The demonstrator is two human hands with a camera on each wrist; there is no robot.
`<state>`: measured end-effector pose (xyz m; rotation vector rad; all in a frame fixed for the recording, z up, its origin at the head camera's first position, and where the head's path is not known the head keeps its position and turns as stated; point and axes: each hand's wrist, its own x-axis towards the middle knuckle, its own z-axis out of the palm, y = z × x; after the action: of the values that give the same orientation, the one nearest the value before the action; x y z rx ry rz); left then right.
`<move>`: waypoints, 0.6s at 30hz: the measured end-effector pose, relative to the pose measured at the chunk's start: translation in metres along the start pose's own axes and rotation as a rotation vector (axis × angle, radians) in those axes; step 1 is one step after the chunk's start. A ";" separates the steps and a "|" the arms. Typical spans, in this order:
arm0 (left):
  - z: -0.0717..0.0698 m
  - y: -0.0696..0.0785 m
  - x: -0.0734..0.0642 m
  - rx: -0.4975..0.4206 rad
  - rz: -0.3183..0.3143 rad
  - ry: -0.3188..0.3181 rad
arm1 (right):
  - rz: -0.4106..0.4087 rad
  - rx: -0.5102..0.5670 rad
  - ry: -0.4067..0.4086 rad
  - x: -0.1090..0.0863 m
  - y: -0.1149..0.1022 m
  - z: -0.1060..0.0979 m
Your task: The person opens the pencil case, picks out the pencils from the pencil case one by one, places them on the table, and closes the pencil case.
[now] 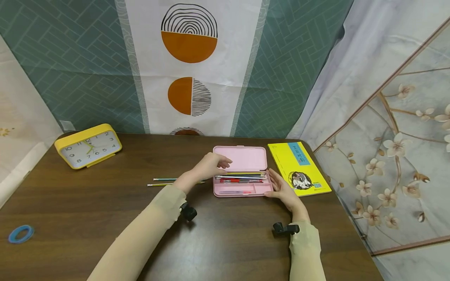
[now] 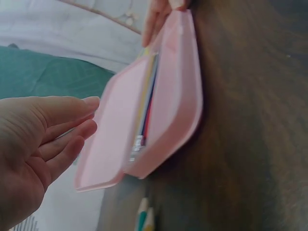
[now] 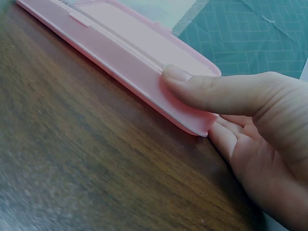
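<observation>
A pink pencil case point(image 1: 240, 158) lies with its lid folded back on the table. Several pencils point(image 1: 242, 176) and a red pen point(image 1: 239, 181) fill its rear compartment, and a slim pale stick point(image 1: 234, 192) lies in the front one. My left hand point(image 1: 209, 166) hovers by the lid's left edge, fingers loosely bent and holding nothing. With thumb on the front wall and fingers round the end, my right hand point(image 3: 250, 115) grips the case's right corner. Left of the case, a green pencil point(image 1: 163, 179) and a yellow pencil point(image 1: 156, 184) lie partly behind my left wrist.
A yellow book point(image 1: 281, 156) lies to the right of the case. At the back left stands a yellow alarm clock point(image 1: 89, 146). A blue ring, like a tape roll point(image 1: 13, 237), is near the left edge. Curtains hang behind the table point(image 1: 225, 234).
</observation>
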<state>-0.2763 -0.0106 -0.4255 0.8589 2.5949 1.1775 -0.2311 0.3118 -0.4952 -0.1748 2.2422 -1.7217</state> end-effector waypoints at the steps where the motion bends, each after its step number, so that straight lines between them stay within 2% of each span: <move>1: 0.003 -0.001 0.001 0.004 0.003 -0.008 | -0.001 -0.001 0.001 0.000 0.000 0.000; 8: 0.015 -0.009 0.004 0.071 -0.002 -0.040 | -0.006 -0.014 0.001 -0.001 0.000 0.000; 12: 0.018 -0.011 0.003 0.073 -0.021 -0.048 | -0.014 -0.015 0.000 -0.001 0.000 -0.001; 18: 0.022 -0.012 0.002 0.067 -0.008 -0.039 | -0.015 -0.009 0.002 -0.002 -0.001 0.000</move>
<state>-0.2749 -0.0019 -0.4488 0.8750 2.6175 1.0659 -0.2298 0.3120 -0.4936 -0.1923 2.2562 -1.7196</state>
